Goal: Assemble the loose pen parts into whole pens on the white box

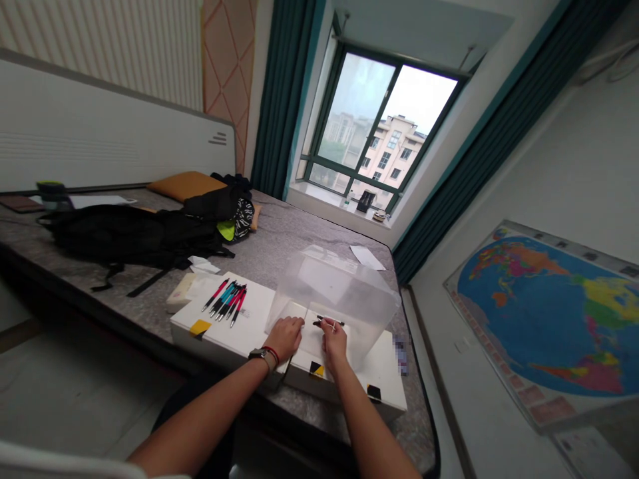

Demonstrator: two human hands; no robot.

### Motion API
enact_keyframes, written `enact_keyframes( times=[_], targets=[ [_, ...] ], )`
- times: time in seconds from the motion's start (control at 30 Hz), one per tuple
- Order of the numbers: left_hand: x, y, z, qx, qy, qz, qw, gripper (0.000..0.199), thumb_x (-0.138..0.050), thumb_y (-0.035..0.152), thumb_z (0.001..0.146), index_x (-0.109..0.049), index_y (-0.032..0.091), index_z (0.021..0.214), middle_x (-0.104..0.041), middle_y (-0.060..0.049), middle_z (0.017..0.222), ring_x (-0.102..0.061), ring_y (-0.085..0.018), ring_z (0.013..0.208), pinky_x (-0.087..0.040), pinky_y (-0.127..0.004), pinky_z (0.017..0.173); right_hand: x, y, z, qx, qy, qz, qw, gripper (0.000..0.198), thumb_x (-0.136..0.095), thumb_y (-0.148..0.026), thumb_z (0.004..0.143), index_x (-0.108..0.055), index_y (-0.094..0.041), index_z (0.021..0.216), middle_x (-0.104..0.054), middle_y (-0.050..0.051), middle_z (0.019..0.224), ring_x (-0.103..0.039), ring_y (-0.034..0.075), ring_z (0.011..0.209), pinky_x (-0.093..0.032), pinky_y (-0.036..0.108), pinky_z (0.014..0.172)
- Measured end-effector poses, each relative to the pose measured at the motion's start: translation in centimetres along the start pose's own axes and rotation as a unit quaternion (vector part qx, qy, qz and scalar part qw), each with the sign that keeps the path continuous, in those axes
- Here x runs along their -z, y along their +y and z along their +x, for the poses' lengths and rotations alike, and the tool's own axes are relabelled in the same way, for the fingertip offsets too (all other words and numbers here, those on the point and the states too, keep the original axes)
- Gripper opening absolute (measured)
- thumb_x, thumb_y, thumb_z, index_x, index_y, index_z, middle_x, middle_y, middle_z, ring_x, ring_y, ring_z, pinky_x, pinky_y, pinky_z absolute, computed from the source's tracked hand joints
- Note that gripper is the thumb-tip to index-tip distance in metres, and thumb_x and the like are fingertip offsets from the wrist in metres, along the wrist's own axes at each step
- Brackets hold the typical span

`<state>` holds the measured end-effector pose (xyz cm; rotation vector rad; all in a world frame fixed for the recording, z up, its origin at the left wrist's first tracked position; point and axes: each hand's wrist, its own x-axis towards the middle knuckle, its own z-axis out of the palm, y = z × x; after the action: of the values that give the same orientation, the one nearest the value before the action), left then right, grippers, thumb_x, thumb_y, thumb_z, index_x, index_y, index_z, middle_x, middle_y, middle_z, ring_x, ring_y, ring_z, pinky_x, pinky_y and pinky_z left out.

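Note:
A clear plastic box (369, 299) stands on white boxes, and its frosted walls show what is behind them. My left hand (284, 338) has its fingers curled down at the box's near left edge, and they appear to grip it. Dark pens (340, 323) show at the fingertips of my right hand (334, 340), which is closed on at least one; the exact number is unclear. To the left, several red, teal and black pens (227, 301) lie side by side on a white box lid (257, 329).
Under everything is a grey mattress (294, 229). A black backpack (130, 233) lies at the left, near a tissue pack (182, 291). White paper (367, 257) rests behind the plastic box. A world map (539, 313) hangs on the right wall.

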<state>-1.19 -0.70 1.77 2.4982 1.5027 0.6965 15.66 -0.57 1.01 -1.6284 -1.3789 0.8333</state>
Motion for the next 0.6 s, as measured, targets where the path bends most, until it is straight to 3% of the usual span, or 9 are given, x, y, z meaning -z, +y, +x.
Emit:
enact_keyframes(
  times=[0.1, 0.23, 0.43, 0.6],
  targets=[
    [-0.3, -0.1, 0.0, -0.016, 0.011, -0.005, 1.0, 0.021, -0.041, 0.026, 0.089, -0.054, 0.019, 0.104, -0.061, -0.008, 0.095, -0.053, -0.023, 0.092, -0.037, -0.037, 0.082, -0.9, 0.5, -0.3, 0.009, 0.039, 0.093, 0.995, 0.042, -0.051, -0.051, 0.079, -0.059, -0.014, 0.097, -0.071, 0.013, 0.089, -0.067, 0.021, 0.083, -0.05, 0.029, 0.073],
    [-1.0, -0.3, 0.0, -0.016, 0.024, -0.021, 0.999, 0.026, -0.039, 0.034, 0.092, -0.053, 0.018, 0.108, -0.062, -0.009, 0.101, -0.056, -0.021, 0.091, -0.038, -0.035, 0.082, -0.5, 0.7, -0.3, 0.011, 0.009, 0.123, 0.992, 0.037, -0.062, -0.051, 0.071, -0.061, -0.016, 0.082, -0.071, 0.01, 0.08, -0.067, 0.022, 0.08, -0.049, 0.03, 0.076],
    [-1.4, -0.7, 0.2, -0.004, 0.025, -0.023, 0.999, 0.029, -0.037, 0.034, 0.093, -0.052, 0.018, 0.112, -0.064, -0.008, 0.098, -0.058, -0.021, 0.089, -0.04, -0.034, 0.081, 0.0, 1.0, -0.3, 0.022, -0.004, 0.129, 0.991, 0.03, -0.07, -0.043, 0.064, -0.067, -0.016, 0.076, -0.07, 0.006, 0.077, -0.065, 0.021, 0.076, -0.049, 0.031, 0.074],
    [-1.0, -0.7, 0.4, -0.039, 0.014, -0.016, 0.999, 0.028, -0.037, 0.03, 0.094, -0.055, 0.022, 0.114, -0.063, -0.007, 0.098, -0.057, -0.019, 0.092, -0.041, -0.032, 0.081, 0.1, 1.0, -0.4, 0.019, -0.019, 0.152, 0.988, 0.027, -0.073, -0.036, 0.061, -0.069, -0.015, 0.078, -0.071, 0.006, 0.08, -0.065, 0.021, 0.078, -0.049, 0.033, 0.077]
  ],
)
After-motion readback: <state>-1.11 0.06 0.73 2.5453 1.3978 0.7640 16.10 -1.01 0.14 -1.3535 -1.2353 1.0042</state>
